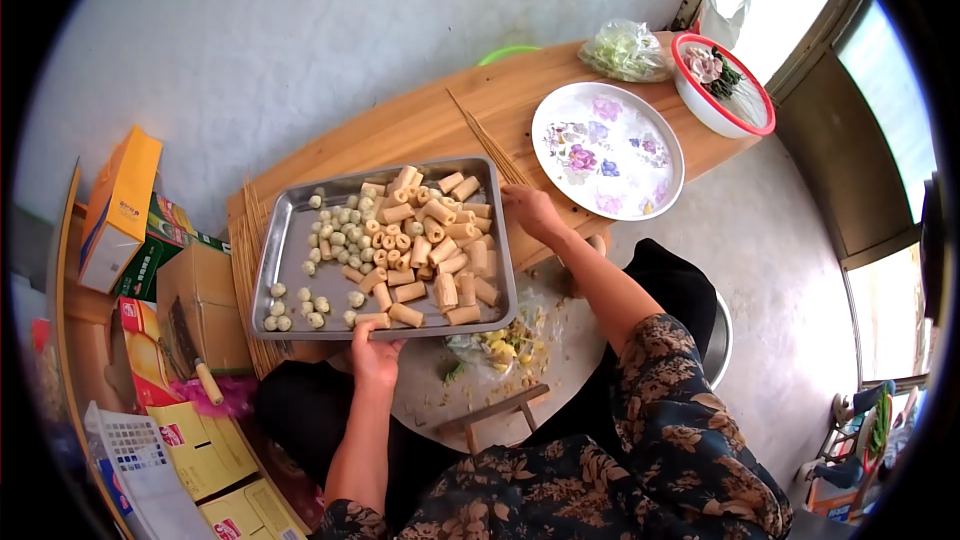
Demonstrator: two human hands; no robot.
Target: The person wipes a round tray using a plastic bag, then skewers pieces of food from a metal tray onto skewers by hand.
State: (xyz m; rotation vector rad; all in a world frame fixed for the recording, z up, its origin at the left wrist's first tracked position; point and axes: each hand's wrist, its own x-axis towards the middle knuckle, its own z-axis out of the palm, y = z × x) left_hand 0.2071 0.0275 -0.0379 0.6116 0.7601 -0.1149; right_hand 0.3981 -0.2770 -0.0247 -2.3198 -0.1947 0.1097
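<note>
left fingers [363, 333] clasp the tray's [288, 270] near rim; right fingers [513, 197] hold its right edge.

Before me, the wooden surface [400, 130] carries thin sticks [246, 240], a white floral plate [610, 152], a plastic bag of greens [625, 52] and a red-rimmed white bowl [702, 112]; my metal tray [288, 258] juts past its near edge.

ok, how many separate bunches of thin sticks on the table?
2: one bunch along the left side of the metal tray, a second bunch between tray and flowered plate, near the right hand. More may be hidden under the tray.
</note>
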